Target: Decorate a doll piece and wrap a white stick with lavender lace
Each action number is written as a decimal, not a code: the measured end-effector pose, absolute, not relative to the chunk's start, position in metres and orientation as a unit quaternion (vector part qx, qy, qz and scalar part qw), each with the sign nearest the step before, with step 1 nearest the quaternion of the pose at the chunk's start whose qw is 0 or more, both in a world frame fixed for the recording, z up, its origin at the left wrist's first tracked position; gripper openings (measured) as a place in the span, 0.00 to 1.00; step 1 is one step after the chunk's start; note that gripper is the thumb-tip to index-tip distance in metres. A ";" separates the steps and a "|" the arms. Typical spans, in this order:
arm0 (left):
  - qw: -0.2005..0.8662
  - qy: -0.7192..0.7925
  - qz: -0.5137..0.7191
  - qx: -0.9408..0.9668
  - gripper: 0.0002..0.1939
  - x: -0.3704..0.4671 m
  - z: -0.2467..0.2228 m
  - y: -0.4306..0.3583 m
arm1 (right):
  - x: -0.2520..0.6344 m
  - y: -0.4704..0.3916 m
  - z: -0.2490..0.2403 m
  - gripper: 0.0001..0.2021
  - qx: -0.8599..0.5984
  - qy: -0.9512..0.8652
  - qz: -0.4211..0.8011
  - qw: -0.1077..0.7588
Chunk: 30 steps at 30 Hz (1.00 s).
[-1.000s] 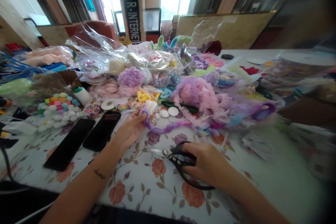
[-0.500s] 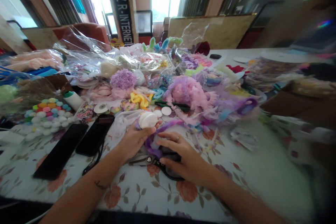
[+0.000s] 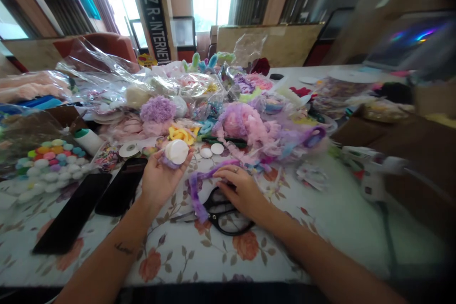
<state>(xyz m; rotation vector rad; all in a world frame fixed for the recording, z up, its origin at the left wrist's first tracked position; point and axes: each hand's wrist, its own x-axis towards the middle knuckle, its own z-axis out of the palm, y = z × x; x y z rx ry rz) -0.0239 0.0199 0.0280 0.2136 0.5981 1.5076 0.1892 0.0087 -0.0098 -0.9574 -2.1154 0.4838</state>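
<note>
My left hand [image 3: 162, 178] is turned palm up, its fingers curled round a white round piece [image 3: 177, 152] with lilac fluffy material under it. My right hand [image 3: 244, 192] is bent over the table, fingertips pinched at a fuzzy purple strip [image 3: 195, 194]. The strip trails from the fingers down across black-handled scissors [image 3: 228, 232], which lie on the flowered tablecloth [image 3: 178, 256] beneath the right hand. Two white discs [image 3: 217, 148] lie just beyond, to the right of the white piece.
Two black phones [image 3: 73, 211] lie at the left beside a bag of coloured pompoms [image 3: 53, 161]. Pink fluffy trim [image 3: 242, 121], a lilac pompom [image 3: 157, 109] and plastic bags pile up behind. A white glue gun [image 3: 370, 175] and cardboard box [image 3: 384, 137] stand at the right.
My left hand has moved left and up with the white piece, away from the right hand. The strip and scissors are now more exposed. My right-hand fingers have drawn closer together.
</note>
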 end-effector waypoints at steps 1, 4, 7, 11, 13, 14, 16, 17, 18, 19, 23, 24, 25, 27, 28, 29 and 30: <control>0.684 0.278 0.668 0.087 0.15 -0.024 0.028 0.020 | 0.188 0.012 -0.007 0.10 -0.381 -0.834 0.169 0.362; 0.698 0.300 0.645 0.086 0.18 -0.021 0.027 0.019 | 0.181 0.022 0.004 0.09 -0.387 -0.867 0.108 0.296; 0.714 0.297 0.626 0.098 0.20 -0.020 0.027 0.017 | 0.165 0.032 0.013 0.05 -0.373 -0.903 0.046 0.207; 0.720 0.291 0.621 0.104 0.20 -0.021 0.027 0.017 | 0.148 0.040 0.009 0.06 -0.351 -0.923 0.032 0.156; 0.715 0.305 0.620 0.105 0.19 -0.020 0.027 0.017 | 0.149 0.044 0.006 0.06 -0.359 -0.916 0.048 0.175; 0.710 0.315 0.620 0.107 0.18 -0.020 0.027 0.017 | 0.153 0.047 0.005 0.05 -0.371 -0.906 0.057 0.195; 0.704 0.334 0.617 0.111 0.16 -0.018 0.027 0.017 | 0.167 0.055 0.009 0.04 -0.416 -0.870 0.068 0.254; 0.702 0.342 0.615 0.113 0.15 -0.018 0.026 0.017 | 0.177 0.060 0.012 0.04 -0.443 -0.847 0.068 0.285; 0.702 0.347 0.611 0.115 0.14 -0.017 0.025 0.017 | 0.187 0.065 0.017 0.04 -0.475 -0.821 0.061 0.310; 0.702 0.351 0.607 0.121 0.12 -0.016 0.024 0.016 | 0.196 0.068 0.021 0.04 -0.505 -0.797 0.048 0.328; 0.698 0.357 0.597 0.168 0.06 -0.017 0.014 0.016 | 0.222 0.068 0.027 0.04 -0.541 -0.760 -0.011 0.360; 0.697 0.356 0.595 0.182 0.06 -0.017 0.011 0.016 | 0.224 0.064 0.024 0.03 -0.522 -0.775 -0.006 0.355; 0.697 0.354 0.592 0.196 0.07 -0.018 0.009 0.015 | 0.223 0.058 0.020 0.03 -0.495 -0.801 0.009 0.338; 0.702 0.350 0.578 0.225 0.08 -0.017 0.007 0.014 | 0.219 0.048 0.010 0.02 -0.427 -0.859 0.046 0.277; 0.703 0.350 0.571 0.239 0.09 -0.017 0.006 0.013 | 0.217 0.043 0.006 0.02 -0.403 -0.879 0.058 0.247; 0.702 0.352 0.565 0.252 0.09 -0.016 0.007 0.013 | 0.215 0.040 0.002 0.02 -0.391 -0.889 0.063 0.230; 0.700 0.356 0.561 0.262 0.10 -0.016 0.007 0.012 | 0.213 0.038 0.000 0.05 -0.391 -0.890 0.062 0.229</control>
